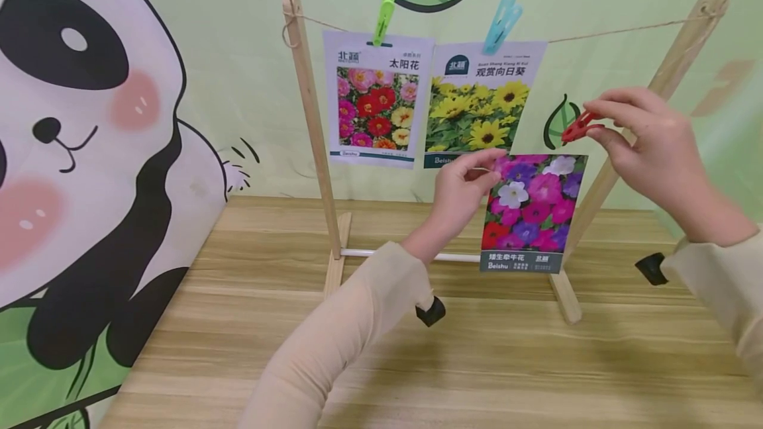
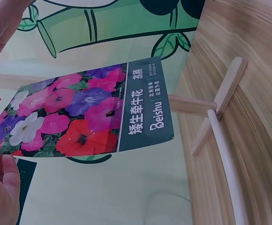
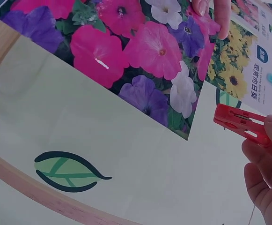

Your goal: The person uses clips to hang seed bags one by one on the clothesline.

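My left hand (image 1: pixel 457 194) pinches the upper left corner of a flower seed packet (image 1: pixel 533 207) with pink, purple, white and red blooms. This packet hangs upright below the twine, in front of the rack. Thumb and fingers of my right hand (image 1: pixel 652 144) pinch a red clothespin (image 1: pixel 577 128) by its handle end, just above the packet's top edge. In the right wrist view the clothespin (image 3: pixel 241 123) stands apart from the packet (image 3: pixel 145 51). The left wrist view shows the packet's dark label end (image 2: pixel 147 105) pointing away from the left hand (image 2: pixel 2 187).
Twine (image 1: pixel 620 32) spans two wooden posts (image 1: pixel 312 124). A green clothespin (image 1: pixel 384 17) and a blue clothespin (image 1: pixel 503 22) hold a mixed-flower packet (image 1: pixel 378 104) and a sunflower packet (image 1: pixel 477 111) on it. A white rod (image 1: pixel 456 257) crosses low. The rack stands on a wood-grain table (image 1: pixel 226 343) before a panda backdrop (image 1: pixel 256 65).
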